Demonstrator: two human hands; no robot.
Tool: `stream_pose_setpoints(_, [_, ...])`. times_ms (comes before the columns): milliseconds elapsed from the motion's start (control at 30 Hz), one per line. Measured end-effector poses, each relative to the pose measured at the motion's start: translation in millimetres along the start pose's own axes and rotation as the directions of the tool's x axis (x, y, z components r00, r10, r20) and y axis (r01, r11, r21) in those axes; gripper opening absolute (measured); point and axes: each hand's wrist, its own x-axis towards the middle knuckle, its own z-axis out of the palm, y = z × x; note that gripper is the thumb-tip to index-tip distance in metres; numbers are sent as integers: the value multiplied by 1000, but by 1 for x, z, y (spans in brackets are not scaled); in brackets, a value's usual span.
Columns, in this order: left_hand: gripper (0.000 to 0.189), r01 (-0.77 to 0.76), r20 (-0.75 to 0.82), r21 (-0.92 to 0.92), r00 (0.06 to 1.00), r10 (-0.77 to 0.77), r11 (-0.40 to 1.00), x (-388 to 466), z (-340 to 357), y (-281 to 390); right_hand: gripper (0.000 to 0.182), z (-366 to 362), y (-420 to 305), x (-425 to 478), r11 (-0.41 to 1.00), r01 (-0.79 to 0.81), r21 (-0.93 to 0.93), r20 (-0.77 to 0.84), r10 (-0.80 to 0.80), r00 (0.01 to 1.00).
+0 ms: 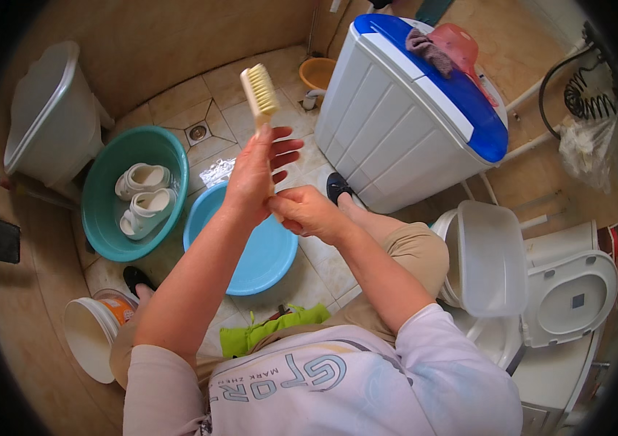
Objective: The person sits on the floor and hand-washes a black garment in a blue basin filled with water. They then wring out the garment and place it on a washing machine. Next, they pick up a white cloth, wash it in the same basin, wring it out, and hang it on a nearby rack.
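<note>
A light-coloured scrub brush [261,92] with pale bristles points up and away from me, its handle running along the palm of my left hand [257,174]. The fingers of that hand are spread, and its thumb lies near the handle. At the handle's lower end, my right hand [309,212] is closed on it. Below both hands sits a light blue basin [265,267], partly hidden by my left forearm. To the left, a green basin [133,248] holds a pair of white clogs [148,210], which lie side by side.
A white washing machine [396,125] with a blue lid stands at the right, a pink dipper [456,46] and a cloth [428,52] on top. Around are a floor drain [198,132], an orange basin [317,73], a white tub [42,109], buckets [88,338] and a toilet [570,300].
</note>
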Motion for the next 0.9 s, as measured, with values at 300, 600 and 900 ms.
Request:
stream_pose_setpoints(300, [67,-334,140,331,942,305,882,-6,74,12,28,-39,-29,-59,903,359,235,-515,-198,834])
stream_pose_setpoints(600, [43,169,-306,119,944,-126,979,-27,-61,-75,29,-243,-99,-95,779,471,414,-647,-112,754])
stream_pose_setpoints(900, [40,337,-557,-24,777,-293,941,-43,-138,-141,55,-269,-96,-97,570,566,595,-661,-54,749])
